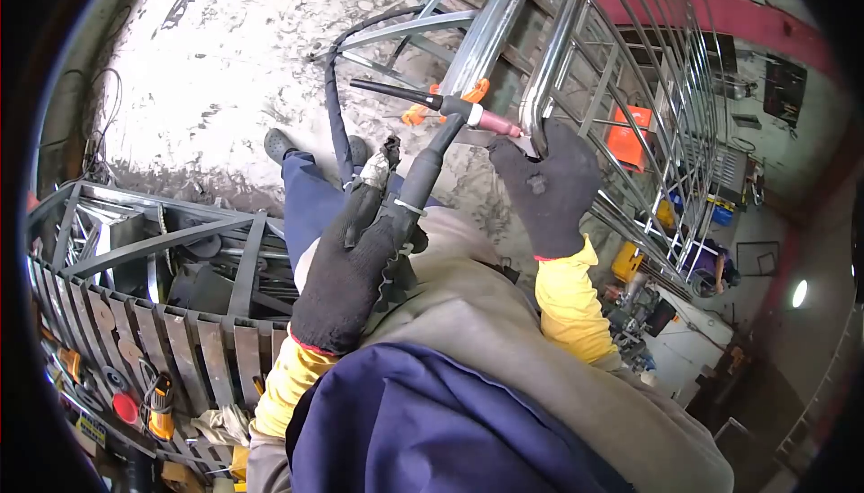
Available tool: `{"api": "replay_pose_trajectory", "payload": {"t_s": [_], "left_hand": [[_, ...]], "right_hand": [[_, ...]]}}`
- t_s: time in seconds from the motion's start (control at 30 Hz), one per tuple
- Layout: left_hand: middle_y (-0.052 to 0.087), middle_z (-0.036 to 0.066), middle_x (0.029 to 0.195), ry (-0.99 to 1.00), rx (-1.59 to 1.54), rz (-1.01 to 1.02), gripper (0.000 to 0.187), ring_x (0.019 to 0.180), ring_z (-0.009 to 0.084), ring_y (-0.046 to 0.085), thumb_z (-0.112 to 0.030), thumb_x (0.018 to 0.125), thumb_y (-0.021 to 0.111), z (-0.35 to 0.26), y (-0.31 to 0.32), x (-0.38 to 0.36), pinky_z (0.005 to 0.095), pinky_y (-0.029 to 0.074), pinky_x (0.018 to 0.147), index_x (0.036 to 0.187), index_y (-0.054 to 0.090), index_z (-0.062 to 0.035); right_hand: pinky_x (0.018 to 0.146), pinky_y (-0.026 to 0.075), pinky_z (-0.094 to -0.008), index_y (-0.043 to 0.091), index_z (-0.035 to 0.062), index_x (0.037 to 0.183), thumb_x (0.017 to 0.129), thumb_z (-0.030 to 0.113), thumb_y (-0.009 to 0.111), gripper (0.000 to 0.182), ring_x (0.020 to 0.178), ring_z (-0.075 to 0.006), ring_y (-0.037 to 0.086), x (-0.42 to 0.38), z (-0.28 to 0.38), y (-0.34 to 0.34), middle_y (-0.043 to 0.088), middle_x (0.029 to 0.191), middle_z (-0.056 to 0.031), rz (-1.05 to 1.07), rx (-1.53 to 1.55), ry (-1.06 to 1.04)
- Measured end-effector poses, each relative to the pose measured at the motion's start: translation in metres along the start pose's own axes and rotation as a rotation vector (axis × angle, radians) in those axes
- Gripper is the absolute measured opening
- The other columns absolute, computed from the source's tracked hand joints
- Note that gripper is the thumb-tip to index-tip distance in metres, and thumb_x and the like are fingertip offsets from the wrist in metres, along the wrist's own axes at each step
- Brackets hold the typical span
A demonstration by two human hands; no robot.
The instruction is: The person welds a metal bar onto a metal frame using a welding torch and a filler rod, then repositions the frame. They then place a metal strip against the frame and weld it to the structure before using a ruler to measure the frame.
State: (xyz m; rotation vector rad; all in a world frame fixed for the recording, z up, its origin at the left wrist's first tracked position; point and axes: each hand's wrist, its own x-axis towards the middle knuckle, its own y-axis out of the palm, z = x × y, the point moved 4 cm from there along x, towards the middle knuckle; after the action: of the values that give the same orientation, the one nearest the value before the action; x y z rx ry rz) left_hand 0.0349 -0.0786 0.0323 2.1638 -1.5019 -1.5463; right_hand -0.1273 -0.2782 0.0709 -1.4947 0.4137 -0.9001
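Observation:
My left hand (346,281), in a dark knit glove with a worn, pale-wrapped fingertip, grips the handle of a TIG welding torch (425,171). The torch's pink nozzle (497,124) points right, close to the bent end of a shiny metal pipe (535,101). My right hand (556,189), gloved too, has its fingers closed round the lower end of that pipe, just beside the nozzle tip. A dark sleeved cable (332,101) loops behind the torch. Orange clamps (475,92) sit on the flat metal bar (495,29) behind it.
A barred metal frame (670,88) rises at right, with an orange box (630,139) behind it. At left stands a slatted metal rack (211,349) holding scrap pieces. A yellow power tool (160,410) hangs by it. Another person (714,263) is partly visible far right.

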Motion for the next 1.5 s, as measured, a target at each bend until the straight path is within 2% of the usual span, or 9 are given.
{"api": "replay_pose_trajectory", "payload": {"t_s": [0.57, 0.67, 0.73, 0.77, 1.0, 1.1, 1.17, 1.27, 1.5], "left_hand": [[0.073, 0.006, 0.094, 0.061, 0.151, -0.111, 0.045, 0.062, 0.0103, 0.063, -0.033, 0.106, 0.065, -0.001, -0.006, 0.001, 0.027, 0.049, 0.053, 0.138, 0.062, -0.0013], [0.072, 0.005, 0.095, 0.016, 0.154, -0.064, 0.049, 0.066, 0.0099, 0.064, -0.032, 0.106, 0.065, -0.002, -0.003, 0.002, 0.0258, 0.049, 0.056, 0.144, 0.06, -0.0025], [0.072, 0.005, 0.098, 0.153, 0.132, -0.085, 0.053, 0.073, 0.0091, 0.064, -0.031, 0.106, 0.065, -0.003, 0.001, 0.003, 0.0239, 0.049, 0.061, 0.152, 0.058, -0.0047], [0.072, 0.006, 0.101, 0.114, 0.184, -0.029, 0.055, 0.079, 0.0087, 0.064, -0.03, 0.107, 0.064, -0.005, -0.001, 0.001, 0.0228, 0.049, 0.064, 0.156, 0.056, -0.0062], [0.071, 0.007, 0.1, 0.155, 0.131, -0.077, 0.05, 0.073, 0.0089, 0.063, -0.032, 0.107, 0.065, -0.001, 0.001, -0.001, 0.0235, 0.049, 0.061, 0.149, 0.06, -0.0056], [0.071, 0.006, 0.098, 0.081, 0.13, -0.054, 0.038, 0.062, 0.0093, 0.061, -0.034, 0.107, 0.065, -0.001, -0.001, -0.002, 0.0249, 0.047, 0.053, 0.132, 0.062, -0.0049], [0.071, 0.006, 0.097, 0.039, 0.131, -0.048, 0.041, 0.062, 0.0094, 0.061, -0.034, 0.107, 0.064, -0.006, -0.001, -0.003, 0.0245, 0.047, 0.053, 0.135, 0.061, -0.005], [0.071, 0.006, 0.095, -0.007, 0.118, -0.044, 0.046, 0.062, 0.0095, 0.061, -0.036, 0.106, 0.064, -0.006, -0.004, 0.002, 0.0244, 0.046, 0.053, 0.141, 0.059, -0.0052], [0.071, 0.006, 0.094, -0.032, 0.111, -0.037, 0.048, 0.061, 0.0095, 0.061, -0.034, 0.106, 0.062, -0.011, -0.002, 0.001, 0.0251, 0.046, 0.051, 0.143, 0.058, -0.0047]], "right_hand": [[0.057, 0.043, -0.05, 0.064, 0.0079, 0.073, 0.073, 0.041, 0.089, 0.042, 0.06, -0.0394, 0.058, 0.002, 0.004, -0.006, 0.056, 0.066, -0.014, 0.012, 0.058, 0.027], [0.062, 0.048, -0.0422, 0.075, 0.008, 0.093, 0.079, 0.026, 0.089, 0.027, 0.068, -0.0295, 0.063, -0.003, 0.002, -0.002, 0.064, 0.079, -0.0091, 0.135, -0.052, 0.053], [0.073, 0.058, -0.0373, 0.079, 0.0069, 0.107, 0.08, 0.021, 0.089, 0.032, 0.081, -0.026, 0.074, -0.008, 0.0, 0.0, 0.076, 0.094, -0.0079, -0.162, 0.405, -0.045], [0.083, 0.063, -0.034, 0.079, 0.0046, 0.115, 0.081, 0.015, 0.088, 0.037, 0.093, -0.0224, 0.078, -0.011, -0.002, 0.0, 0.08, 0.106, -0.0077, -0.074, 0.33, -0.016], [0.074, 0.059, -0.0371, 0.079, 0.0072, 0.106, 0.081, 0.021, 0.088, 0.03, 0.083, -0.0261, 0.075, -0.009, 0.001, -0.004, 0.077, 0.094, -0.0082, -0.14, 0.208, -0.117], [0.066, 0.052, -0.0416, 0.076, 0.0076, 0.098, 0.081, 0.027, 0.088, 0.028, 0.073, -0.0305, 0.068, -0.001, 0.002, -0.003, 0.069, 0.082, -0.0101, 0.153, -0.043, 0.028], [0.057, 0.045, -0.0489, 0.066, 0.0084, 0.074, 0.073, 0.036, 0.089, 0.036, 0.06, -0.0393, 0.06, 0.002, 0.002, -0.001, 0.057, 0.066, -0.0138, -0.011, 0.056, 0.007], [0.064, 0.048, -0.0444, 0.072, 0.007, 0.091, 0.08, 0.03, 0.089, 0.031, 0.069, -0.0333, 0.063, -0.001, 0.003, -0.004, 0.062, 0.077, -0.0111, 0.098, 0.051, 0.046], [0.058, 0.046, -0.0489, 0.066, 0.0089, 0.076, 0.073, 0.039, 0.089, 0.039, 0.061, -0.0378, 0.062, 0.002, 0.004, -0.002, 0.06, 0.067, -0.0133, 0.026, -0.017, 0.03]]}}
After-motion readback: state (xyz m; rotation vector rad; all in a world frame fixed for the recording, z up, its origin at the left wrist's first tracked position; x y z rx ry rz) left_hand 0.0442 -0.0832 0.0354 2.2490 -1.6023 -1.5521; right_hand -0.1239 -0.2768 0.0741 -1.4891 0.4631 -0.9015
